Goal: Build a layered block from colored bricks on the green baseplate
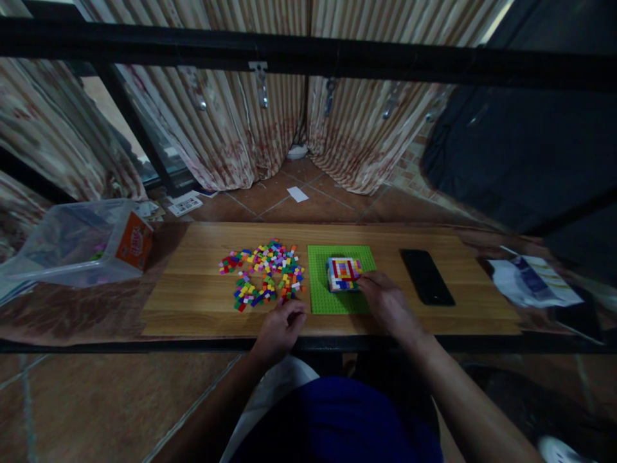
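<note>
A green baseplate (322, 297) lies on a wooden board (193, 302). On it stands a small block built of coloured bricks (343, 274). My right hand (385, 302) rests on the plate with its fingertips touching the block's right side. A loose pile of coloured bricks (263, 273) is spread to the left of the plate. My left hand (281, 326) sits at the near edge of that pile, fingers curled in a pinch; what they hold is too small to make out.
A black phone (427, 276) lies on the board to the right. A clear plastic tub with an orange label (81, 241) stands at the left. A printed bag (533, 280) lies at the far right. Curtains and a black rail stand behind.
</note>
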`<state>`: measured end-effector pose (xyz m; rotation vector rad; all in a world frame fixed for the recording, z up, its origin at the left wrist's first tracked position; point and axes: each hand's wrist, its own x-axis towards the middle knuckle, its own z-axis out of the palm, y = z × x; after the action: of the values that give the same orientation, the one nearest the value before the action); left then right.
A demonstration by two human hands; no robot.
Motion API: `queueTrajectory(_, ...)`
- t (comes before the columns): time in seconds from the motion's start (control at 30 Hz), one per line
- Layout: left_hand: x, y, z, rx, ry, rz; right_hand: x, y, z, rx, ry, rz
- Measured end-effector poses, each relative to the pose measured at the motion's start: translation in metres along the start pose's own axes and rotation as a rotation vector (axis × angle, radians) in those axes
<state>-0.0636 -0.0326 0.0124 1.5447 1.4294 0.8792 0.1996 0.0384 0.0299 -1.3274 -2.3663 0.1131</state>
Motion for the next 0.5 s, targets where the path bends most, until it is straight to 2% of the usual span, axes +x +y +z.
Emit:
queueTrajectory(0.1, 0.000, 0.001, 0.000, 0.002, -0.005, 0.006, 0.002, -0.004, -0.003, -0.033, -0.051, -0.026)
queueTrajectory(0.17, -0.001, 0.003, -0.001, 0.003, -0.003, 0.006, 0.001, -0.005, 0.000, -0.003, 0.003, -0.004)
queueTrajectory(0.3, -0.001, 0.003, -0.001, 0.020, -0.006, 0.001, -0.005, -0.005, 0.012, 0.131, 0.187, 0.140)
queueTrajectory(0.5, -0.001, 0.002, 0.000, 0.001, -0.001, 0.001, -0.013, -0.009, 0.015, 0.385, 0.245, 0.381)
